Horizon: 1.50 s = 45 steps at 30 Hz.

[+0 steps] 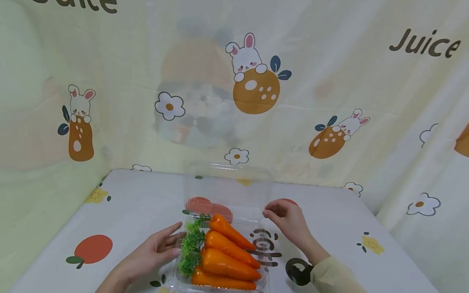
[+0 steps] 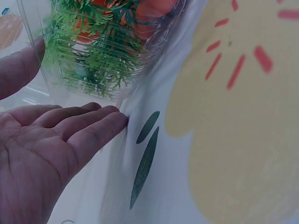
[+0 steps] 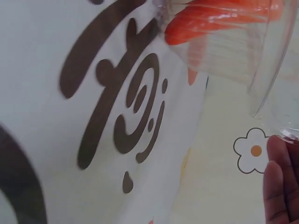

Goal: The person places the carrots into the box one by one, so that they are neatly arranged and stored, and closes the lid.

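Observation:
A clear plastic clamshell box (image 1: pixel 266 280) stands on the table with its clear lid (image 1: pixel 227 191) raised at the back. Inside lie several orange carrots (image 1: pixel 231 264), with green leafy tops (image 1: pixel 192 244) toward the left. My left hand (image 1: pixel 155 252) is at the box's left side, fingers extended and thumb apart. In the left wrist view its thumb (image 2: pixel 21 70) meets the plastic edge, while the fingers lie beside the wall. At the lid's right edge, my right hand (image 1: pixel 287 221) pinches the plastic between thumb and fingers. Only its fingertips (image 3: pixel 278 172) show in the right wrist view.
A white cloth (image 1: pixel 135 211) printed with fruit, flowers and dark lettering covers the table. Behind it hangs a pale curtain (image 1: pixel 205 134) with rabbit and flower prints, and it also runs along both sides.

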Each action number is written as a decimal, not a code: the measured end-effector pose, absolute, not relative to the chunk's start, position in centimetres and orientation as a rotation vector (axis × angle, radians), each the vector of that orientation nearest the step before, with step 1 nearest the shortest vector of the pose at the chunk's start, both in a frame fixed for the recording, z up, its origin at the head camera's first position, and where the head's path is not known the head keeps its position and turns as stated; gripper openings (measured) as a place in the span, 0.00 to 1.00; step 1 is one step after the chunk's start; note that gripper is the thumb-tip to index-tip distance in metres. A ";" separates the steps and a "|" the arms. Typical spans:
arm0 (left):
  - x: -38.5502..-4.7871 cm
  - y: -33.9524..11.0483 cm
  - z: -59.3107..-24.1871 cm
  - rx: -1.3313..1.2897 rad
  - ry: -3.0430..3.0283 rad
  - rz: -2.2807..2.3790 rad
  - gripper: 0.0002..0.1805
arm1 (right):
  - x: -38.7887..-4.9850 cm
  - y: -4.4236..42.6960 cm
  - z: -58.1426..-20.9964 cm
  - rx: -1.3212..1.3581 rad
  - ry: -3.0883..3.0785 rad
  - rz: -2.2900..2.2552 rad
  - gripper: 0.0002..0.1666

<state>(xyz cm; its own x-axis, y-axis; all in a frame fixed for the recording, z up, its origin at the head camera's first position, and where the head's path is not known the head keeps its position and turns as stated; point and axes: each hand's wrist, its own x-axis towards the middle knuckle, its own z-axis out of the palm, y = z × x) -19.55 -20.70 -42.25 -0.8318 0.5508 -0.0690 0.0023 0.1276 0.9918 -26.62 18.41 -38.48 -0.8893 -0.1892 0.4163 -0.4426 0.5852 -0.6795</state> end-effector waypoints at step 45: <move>-17.5 -20.3 -33.7 0.241 2.164 1.833 0.36 | -23.9 20.4 -39.8 0.939 -2.352 0.701 0.14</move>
<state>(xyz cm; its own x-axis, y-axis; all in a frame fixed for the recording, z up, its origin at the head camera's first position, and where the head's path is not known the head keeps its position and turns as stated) -17.53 -20.28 -33.69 -0.9425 0.3137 -0.1148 -0.0616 0.1746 0.9827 -23.87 20.41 -39.76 -0.6319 -0.4669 0.6186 -0.7294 0.6281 -0.2710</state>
